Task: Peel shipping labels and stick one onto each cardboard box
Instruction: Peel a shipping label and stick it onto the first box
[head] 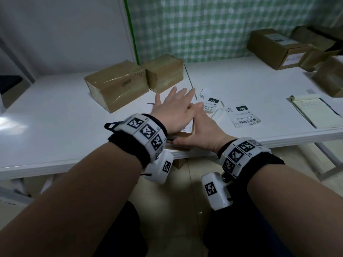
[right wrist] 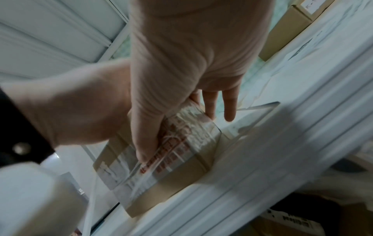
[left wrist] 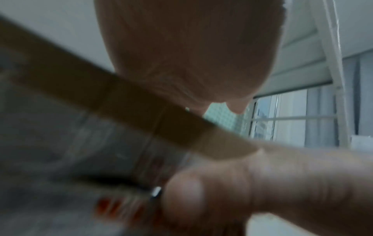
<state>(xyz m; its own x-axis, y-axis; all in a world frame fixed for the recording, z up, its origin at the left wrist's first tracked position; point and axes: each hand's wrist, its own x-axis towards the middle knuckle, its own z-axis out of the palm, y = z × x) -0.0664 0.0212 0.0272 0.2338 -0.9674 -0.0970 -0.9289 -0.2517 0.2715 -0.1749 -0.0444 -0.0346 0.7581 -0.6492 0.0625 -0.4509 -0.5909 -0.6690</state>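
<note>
A small flat cardboard box (head: 182, 135) lies at the front edge of the white table (head: 55, 117). My left hand (head: 172, 106) rests flat on its top with fingers straight, covering most of a white label (head: 187, 127) there. My right hand (head: 198, 127) lies against the box's right side, fingers straight, its thumb along the near edge. In the right wrist view that thumb (right wrist: 145, 135) presses on the box's taped side (right wrist: 181, 172), which carries red print. Two loose shipping labels (head: 208, 102) (head: 241, 115) lie just right of the hands. The left wrist view is blurred and shows the box's edge (left wrist: 121, 102).
Two taped cardboard boxes (head: 117, 84) (head: 165, 71) stand behind the hands at the left. Several more boxes (head: 276, 47), some labelled, are stacked at the back right. A pad of yellowish sheets (head: 315, 112) lies at the right. A thin rod (head: 189, 80) lies beside the taped boxes.
</note>
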